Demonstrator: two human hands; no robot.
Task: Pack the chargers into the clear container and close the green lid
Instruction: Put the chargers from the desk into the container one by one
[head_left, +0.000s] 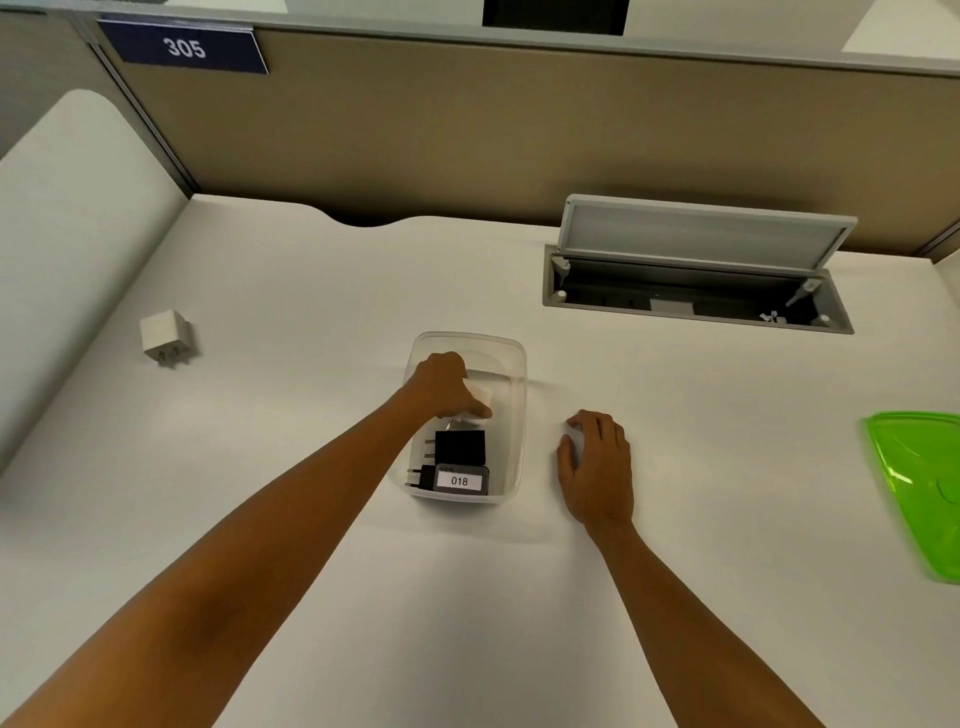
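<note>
The clear container (514, 415) stands mid-desk. Inside lie a black charger (460, 447) and, nearer me, a dark charger labelled 018 (460, 480). My left hand (441, 384) reaches into the container, its fingers closed on a white charger (484, 397) held just above the black one. My right hand (597, 467) rests flat on the desk just right of the container, holding nothing. Another white charger (165, 335) lies on the desk far to the left. At the right edge of view the green lid (919, 493) lies flat, partly cut off.
An open grey cable hatch (696, 280) with its flap raised is set into the desk behind and right of the container. A beige partition (467, 135) runs along the back; a white side panel (67, 249) borders the left.
</note>
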